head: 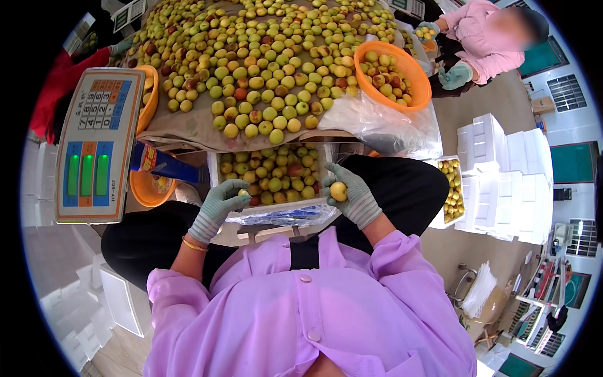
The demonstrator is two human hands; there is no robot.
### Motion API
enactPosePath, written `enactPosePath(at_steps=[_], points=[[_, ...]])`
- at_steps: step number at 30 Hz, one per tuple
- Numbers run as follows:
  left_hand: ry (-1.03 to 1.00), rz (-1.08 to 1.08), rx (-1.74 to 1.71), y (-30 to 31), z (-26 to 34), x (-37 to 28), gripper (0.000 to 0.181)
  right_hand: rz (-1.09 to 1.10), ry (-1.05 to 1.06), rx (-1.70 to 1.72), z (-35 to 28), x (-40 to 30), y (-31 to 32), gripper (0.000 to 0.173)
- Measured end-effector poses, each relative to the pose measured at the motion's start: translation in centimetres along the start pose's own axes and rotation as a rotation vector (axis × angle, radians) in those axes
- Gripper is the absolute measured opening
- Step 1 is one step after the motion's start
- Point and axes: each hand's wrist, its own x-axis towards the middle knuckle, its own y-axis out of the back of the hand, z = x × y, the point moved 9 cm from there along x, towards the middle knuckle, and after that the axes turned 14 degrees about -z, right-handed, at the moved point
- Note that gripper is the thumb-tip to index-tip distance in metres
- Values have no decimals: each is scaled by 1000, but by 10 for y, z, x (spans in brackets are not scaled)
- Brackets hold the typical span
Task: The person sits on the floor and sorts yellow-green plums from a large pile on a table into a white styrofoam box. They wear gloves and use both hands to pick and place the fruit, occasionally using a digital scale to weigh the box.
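Observation:
My left hand, in a striped knit glove, pinches a small pale-green fruit that its fingers mostly cover. A yellow-green jujube rests against the palm and fingers of my gloved right hand. Between and beyond both hands sits a white foam box of jujubes, with clear plastic film along its near edge. More jujubes, some with red or brown patches, lie loose on the cloth-covered table in front of me.
An orange basket of jujubes stands on plastic sheeting at the table's right. On the left are a weighing scale's lit panel and an orange basket. White foam boxes stack at right. A co-worker in pink holds fruit.

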Motion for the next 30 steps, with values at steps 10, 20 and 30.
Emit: enactPosePath(at_steps=[10,20,30], points=[[3,120,-112,24,-15,-22,37,-436,148,310,-48,10,-104,31],[6,134,-185,31,-26,-32,40,-601,129,476,-50,32,-132,48],[0,32,-230,16,-15,-14,40,-523,97,526,-45,32,-134,51]])
